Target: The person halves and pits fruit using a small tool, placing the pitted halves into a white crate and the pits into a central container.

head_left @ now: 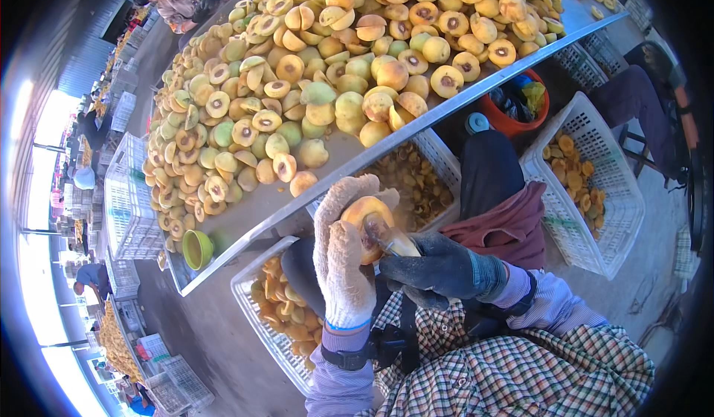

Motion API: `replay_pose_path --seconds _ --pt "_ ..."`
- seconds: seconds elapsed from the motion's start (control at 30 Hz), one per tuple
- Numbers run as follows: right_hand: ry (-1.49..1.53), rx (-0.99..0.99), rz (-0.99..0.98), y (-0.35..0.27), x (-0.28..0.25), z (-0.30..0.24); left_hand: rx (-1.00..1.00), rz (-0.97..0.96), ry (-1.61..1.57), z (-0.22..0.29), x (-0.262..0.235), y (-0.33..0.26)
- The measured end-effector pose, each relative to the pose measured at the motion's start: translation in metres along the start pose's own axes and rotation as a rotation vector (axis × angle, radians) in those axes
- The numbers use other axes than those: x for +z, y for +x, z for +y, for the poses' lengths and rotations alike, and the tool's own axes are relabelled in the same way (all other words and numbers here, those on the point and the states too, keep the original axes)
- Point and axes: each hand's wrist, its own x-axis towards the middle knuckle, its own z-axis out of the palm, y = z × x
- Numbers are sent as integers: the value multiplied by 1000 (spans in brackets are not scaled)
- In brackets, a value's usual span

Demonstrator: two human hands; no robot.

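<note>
Tabletop point(245, 216) at 12 o'clock, heaped with halved fruit. Your left hand point(343, 257) wraps peach half point(366, 224); right hand point(439, 268), at 3 o'clock of it, grips pitting tool point(392, 240), tip in fruit.

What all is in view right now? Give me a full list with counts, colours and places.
Peach halves: too many to count, yellow-orange, heaped on the table.
Metal table: one, grey, upper centre.
White baskets: one below the table edge, one at lower left, one at right, each holding fruit pieces.
Red bucket: one, under the table edge.
Green cup: one, at the table's near corner.
Peach half: one, yellow, held in the left hand.
Tool: one, pale, set into the held peach.
Left hand: white knit glove.
Right hand: dark glove, gripping the tool.
</note>
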Motion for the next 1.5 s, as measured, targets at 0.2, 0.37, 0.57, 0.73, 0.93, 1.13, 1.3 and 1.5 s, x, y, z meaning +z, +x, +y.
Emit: replay_pose_path --seconds 0.2,0.37,0.57,0.73,0.93,1.13,1.3,1.5 --pt "1 -292 230 -8 3 -14 -301 27 -213 4 -12 -13" --pt "-161 -313 220 -13 0 -14 -320 -41 -222 -5 -29 -19" --pt "-533 -470 222 -10 9 13 -184 145 -363 -2 -12 -17" --pt "-611 -520 275 -5 11 19 -56 228 -251 -6 -6 -20" --pt "-570 -474 262 -3 17 18 162 351 4 -2 15 -27" --pt "-406 -321 142 -10 23 13 191 179 125 8 9 -30" --pt "-180 -158 17 -10 13 7 417 196 449 -5 9 -27" --pt "-244 -370 125 -9 20 14 177 295 58 2 20 -26"
